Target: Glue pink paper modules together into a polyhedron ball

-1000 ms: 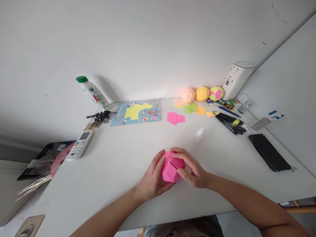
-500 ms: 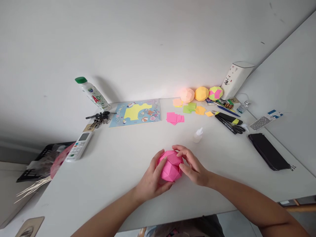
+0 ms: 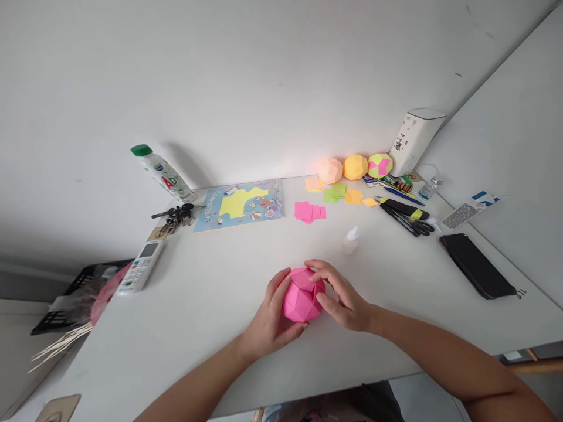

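A pink folded-paper ball (image 3: pixel 302 302) with flat facets is held just above or on the white table near its front edge. My left hand (image 3: pixel 269 319) wraps round its left side, thumb underneath and fingers along the upper left. On the other side, my right hand (image 3: pixel 345 298) grips the ball's upper right with thumb and fingertips, where a gap or raised flap shows between facets. Beyond the hands stands a small white dropper bottle (image 3: pixel 350 241). Pink paper squares (image 3: pixel 309 211) lie farther back.
Along the wall sit a peach paper ball (image 3: pixel 329 170), an orange one (image 3: pixel 355 167) and a yellow-pink one (image 3: pixel 380 166). Scissors (image 3: pixel 423 227) and a black pouch (image 3: pixel 477 265) lie right; a remote (image 3: pixel 141 266), keys (image 3: pixel 178 217), a green-capped bottle (image 3: pixel 165 174) and a blue booklet (image 3: pixel 206 214) left.
The ball has turned slightly in my hands, and the gap between facets now shows nearer my right thumb. My left fingers have shifted back toward the ball's left edge. The view has moved slightly.
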`<action>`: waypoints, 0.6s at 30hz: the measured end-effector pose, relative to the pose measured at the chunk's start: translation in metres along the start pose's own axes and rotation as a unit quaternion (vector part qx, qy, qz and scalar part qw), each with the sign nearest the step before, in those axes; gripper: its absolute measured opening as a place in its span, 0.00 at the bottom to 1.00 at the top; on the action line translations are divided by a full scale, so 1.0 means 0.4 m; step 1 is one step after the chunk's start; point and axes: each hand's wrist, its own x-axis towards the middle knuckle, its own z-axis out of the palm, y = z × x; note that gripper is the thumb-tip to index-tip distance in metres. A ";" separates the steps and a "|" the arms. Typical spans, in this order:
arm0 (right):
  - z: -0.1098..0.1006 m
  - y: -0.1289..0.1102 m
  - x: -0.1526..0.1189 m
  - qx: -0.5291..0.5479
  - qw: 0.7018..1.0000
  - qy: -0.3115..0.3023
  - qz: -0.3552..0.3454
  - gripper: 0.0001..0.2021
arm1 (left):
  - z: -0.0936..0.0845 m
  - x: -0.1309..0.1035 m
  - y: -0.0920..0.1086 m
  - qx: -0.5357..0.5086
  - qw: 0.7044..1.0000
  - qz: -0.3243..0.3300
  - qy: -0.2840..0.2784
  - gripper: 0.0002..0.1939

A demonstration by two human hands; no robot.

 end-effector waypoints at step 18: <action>0.002 0.002 -0.002 0.006 1.000 0.007 -0.011 0.06 | 0.004 -0.001 -0.003 0.018 1.000 0.011 0.018 0.46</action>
